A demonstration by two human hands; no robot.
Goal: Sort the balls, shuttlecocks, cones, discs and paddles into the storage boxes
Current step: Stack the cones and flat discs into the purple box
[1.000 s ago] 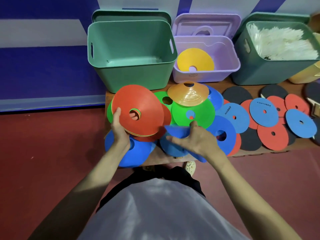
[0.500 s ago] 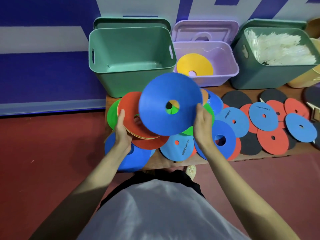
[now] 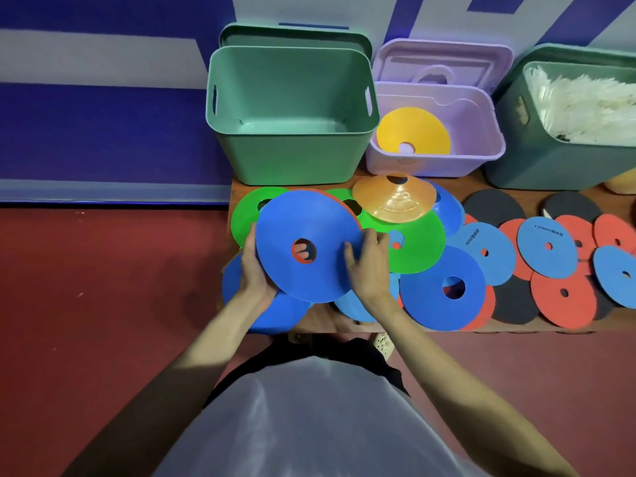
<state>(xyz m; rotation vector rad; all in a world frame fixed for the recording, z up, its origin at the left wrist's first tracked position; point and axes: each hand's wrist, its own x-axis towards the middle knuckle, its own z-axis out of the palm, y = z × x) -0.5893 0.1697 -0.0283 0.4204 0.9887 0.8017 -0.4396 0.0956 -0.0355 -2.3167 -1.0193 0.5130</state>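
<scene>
Head view. Both hands on one stack of disc cones, held tilted above the near left end of the wooden bench (image 3: 344, 320). Top of the stack is a blue disc cone (image 3: 309, 244); a thin red edge shows along its upper right rim and red again through its centre hole, so at least one red cone sits beneath.

Left hand (image 3: 254, 266) grips the stack's left edge, thumb lying up along the blue rim, fingers underneath; a fingertip shows through the centre hole. Right hand (image 3: 366, 266) is at the stack's right edge, fingers curled over the blue surface, pinching the rim.

Beyond the hands: green disc cones (image 3: 418, 242), partly covered by the stack, with an orange disc cone (image 3: 395, 199) on top, peak up. Right of the right hand, touching distance: another blue disc cone (image 3: 444, 287) flat on the bench, then flat blue, red and black discs (image 3: 547, 247) overlapping farther right.

Farther back from the grip: empty green storage box (image 3: 292, 156); to its right a lilac storage box (image 3: 437, 163) holding a yellow disc cone (image 3: 413, 130); far right, a dark green box (image 3: 537, 166) full of white shuttlecocks (image 3: 581, 108).
</scene>
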